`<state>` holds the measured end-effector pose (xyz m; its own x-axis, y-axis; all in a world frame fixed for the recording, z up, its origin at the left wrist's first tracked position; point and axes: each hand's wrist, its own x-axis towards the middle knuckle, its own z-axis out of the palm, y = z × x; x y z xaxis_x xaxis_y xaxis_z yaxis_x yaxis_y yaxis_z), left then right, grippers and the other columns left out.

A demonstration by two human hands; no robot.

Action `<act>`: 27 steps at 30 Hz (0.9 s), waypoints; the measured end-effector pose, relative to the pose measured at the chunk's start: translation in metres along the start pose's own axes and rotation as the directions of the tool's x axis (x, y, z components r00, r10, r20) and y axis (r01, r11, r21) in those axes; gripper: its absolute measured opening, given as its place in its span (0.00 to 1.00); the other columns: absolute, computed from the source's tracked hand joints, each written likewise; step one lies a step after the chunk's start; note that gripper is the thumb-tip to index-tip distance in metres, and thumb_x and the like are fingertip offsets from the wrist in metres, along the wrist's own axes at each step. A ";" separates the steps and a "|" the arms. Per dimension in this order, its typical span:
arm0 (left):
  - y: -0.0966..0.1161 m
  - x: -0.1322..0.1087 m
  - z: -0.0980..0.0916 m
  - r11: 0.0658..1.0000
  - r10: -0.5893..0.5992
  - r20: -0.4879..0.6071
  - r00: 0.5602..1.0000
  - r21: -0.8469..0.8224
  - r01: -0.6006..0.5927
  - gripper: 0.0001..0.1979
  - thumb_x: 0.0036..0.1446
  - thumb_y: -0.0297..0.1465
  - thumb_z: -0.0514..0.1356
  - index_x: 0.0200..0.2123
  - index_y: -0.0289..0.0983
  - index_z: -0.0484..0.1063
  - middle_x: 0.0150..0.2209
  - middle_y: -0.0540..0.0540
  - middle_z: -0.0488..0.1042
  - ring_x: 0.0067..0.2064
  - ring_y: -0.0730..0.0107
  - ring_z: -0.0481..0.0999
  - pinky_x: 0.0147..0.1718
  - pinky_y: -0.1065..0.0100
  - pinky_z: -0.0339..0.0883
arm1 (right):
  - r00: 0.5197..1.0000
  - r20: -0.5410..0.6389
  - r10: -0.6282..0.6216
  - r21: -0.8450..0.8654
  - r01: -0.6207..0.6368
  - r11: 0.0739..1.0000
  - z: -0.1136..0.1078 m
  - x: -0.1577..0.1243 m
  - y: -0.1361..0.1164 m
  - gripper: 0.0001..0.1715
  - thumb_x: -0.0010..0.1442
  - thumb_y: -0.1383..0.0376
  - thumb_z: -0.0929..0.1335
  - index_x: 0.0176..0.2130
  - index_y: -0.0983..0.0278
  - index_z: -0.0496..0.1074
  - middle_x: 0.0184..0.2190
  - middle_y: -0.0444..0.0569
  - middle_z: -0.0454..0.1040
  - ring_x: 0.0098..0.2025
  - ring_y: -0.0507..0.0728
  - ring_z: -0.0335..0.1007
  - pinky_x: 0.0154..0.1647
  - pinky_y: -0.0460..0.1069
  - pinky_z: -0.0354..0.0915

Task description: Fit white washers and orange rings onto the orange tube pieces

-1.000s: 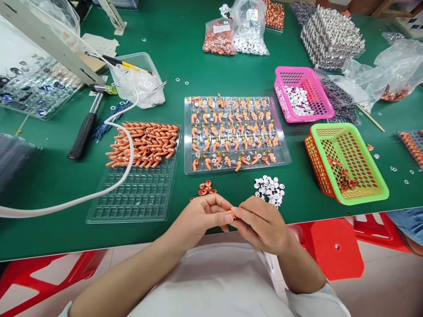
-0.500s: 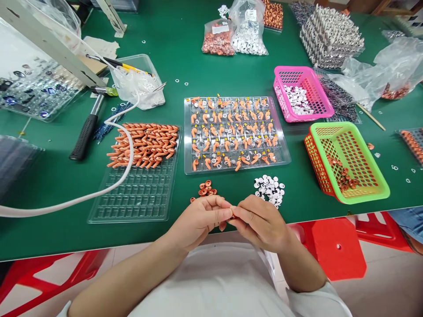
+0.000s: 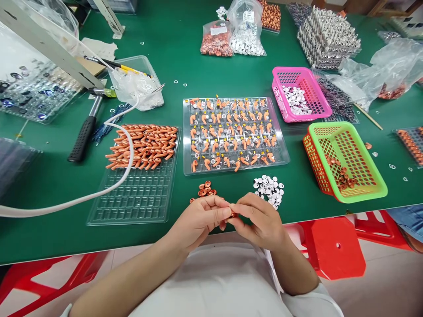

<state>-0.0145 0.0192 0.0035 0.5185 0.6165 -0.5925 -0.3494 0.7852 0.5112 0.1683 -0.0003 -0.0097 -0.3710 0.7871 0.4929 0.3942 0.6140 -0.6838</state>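
Just over the table's front edge, my left hand [image 3: 203,220] and my right hand [image 3: 259,220] meet, both closed at the fingertips. Pinched between them is a small copper-coloured part [image 3: 233,215], mostly covered by the fingers. Behind my left hand lies a small pile of round copper-coloured cups [image 3: 205,189]. Beyond my right hand is a heap of white discs with black marks [image 3: 269,189]. Farther back sits a clear tray [image 3: 236,171] holding rows of curved orange pieces with yellow tips.
At left are a clear compartment tray [image 3: 128,200] with stacked copper-coloured tubes [image 3: 142,145], a white hose [image 3: 127,167] and a hammer [image 3: 82,136]. At right stand a pink basket [image 3: 279,99] and a green basket [image 3: 370,176]. Filled bags [image 3: 216,39] lie at the back.
My right fingers have shifted slightly on the small copper-coloured part, and a little more of it shows. The view has moved slightly; the table items stay put.
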 end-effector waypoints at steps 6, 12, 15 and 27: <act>-0.002 0.000 -0.002 1.000 -0.001 -0.011 1.000 -0.017 0.001 0.11 0.44 0.31 0.72 0.27 0.32 0.75 0.29 0.49 0.74 0.28 0.75 0.72 0.26 0.73 0.65 | 0.999 -0.015 0.047 0.042 -0.046 0.998 0.003 -0.001 0.001 0.19 0.60 0.70 0.68 0.52 0.60 0.68 0.35 0.50 0.73 0.33 0.54 0.68 0.32 0.49 0.70; -0.002 0.000 -0.001 0.999 0.001 0.011 1.000 -0.050 0.000 0.10 0.45 0.31 0.72 0.28 0.32 0.76 0.28 0.48 0.75 0.27 0.76 0.71 0.26 0.74 0.66 | 0.988 -0.037 0.151 0.149 -0.144 0.978 0.009 -0.004 -0.002 0.21 0.60 0.70 0.69 0.52 0.59 0.70 0.35 0.49 0.71 0.34 0.53 0.69 0.32 0.49 0.71; -0.003 0.000 0.000 0.997 0.001 0.033 0.999 -0.073 0.001 0.10 0.46 0.31 0.71 0.28 0.31 0.76 0.28 0.48 0.74 0.28 0.77 0.71 0.26 0.75 0.65 | 0.973 -0.087 0.212 0.212 -0.190 0.959 0.015 -0.005 -0.004 0.19 0.60 0.68 0.68 0.52 0.58 0.71 0.35 0.49 0.70 0.33 0.53 0.69 0.31 0.49 0.71; -0.009 0.001 -0.006 0.993 0.002 0.062 0.998 -0.118 0.006 0.12 0.49 0.31 0.70 0.35 0.32 0.75 0.28 0.49 0.74 0.29 0.77 0.71 0.29 0.75 0.64 | 0.982 -0.123 0.144 0.089 -0.134 0.987 0.018 -0.006 -0.005 0.22 0.63 0.69 0.66 0.56 0.58 0.69 0.33 0.49 0.70 0.33 0.54 0.68 0.29 0.49 0.70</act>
<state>-0.0157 0.0133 -0.0059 0.5657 0.6129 -0.5517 -0.4358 0.7902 0.4309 0.1531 -0.0094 -0.0188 -0.2041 0.8686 0.4516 0.3637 0.4955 -0.7888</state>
